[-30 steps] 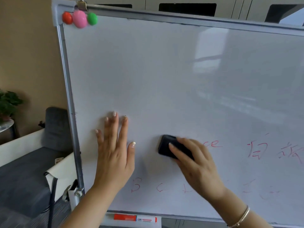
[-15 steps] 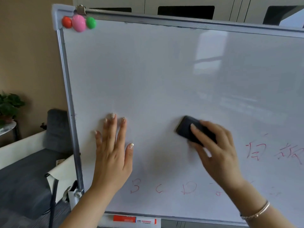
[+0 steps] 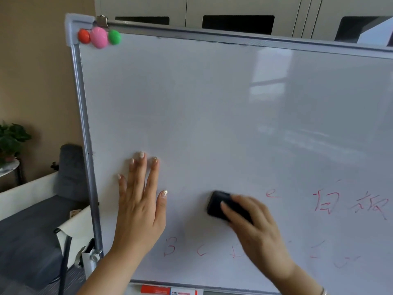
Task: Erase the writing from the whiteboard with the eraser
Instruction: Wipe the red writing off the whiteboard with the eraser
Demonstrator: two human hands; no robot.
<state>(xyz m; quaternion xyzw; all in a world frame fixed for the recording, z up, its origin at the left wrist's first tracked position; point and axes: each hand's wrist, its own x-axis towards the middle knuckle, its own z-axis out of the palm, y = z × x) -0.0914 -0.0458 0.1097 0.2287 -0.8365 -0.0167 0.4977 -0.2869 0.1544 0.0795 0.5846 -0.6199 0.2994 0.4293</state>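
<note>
A white whiteboard with a grey metal frame fills most of the view. My right hand presses a black eraser flat against the board's lower middle. Red writing lies to the right of the eraser: a lone "e" and two characters. Fainter red marks run along the bottom, partly behind my right hand. My left hand rests flat on the board, fingers spread, left of the eraser and holding nothing.
Red, pink and green magnets sit at the board's top left corner. A red-capped marker lies on the bottom tray. A grey sofa and a potted plant stand at the left, cabinets behind.
My right hand has swept the eraser from upper right down and to the left, uncovering the "e". Part of the bottom-row mark under my hand is hidden again. The left hand has stayed put.
</note>
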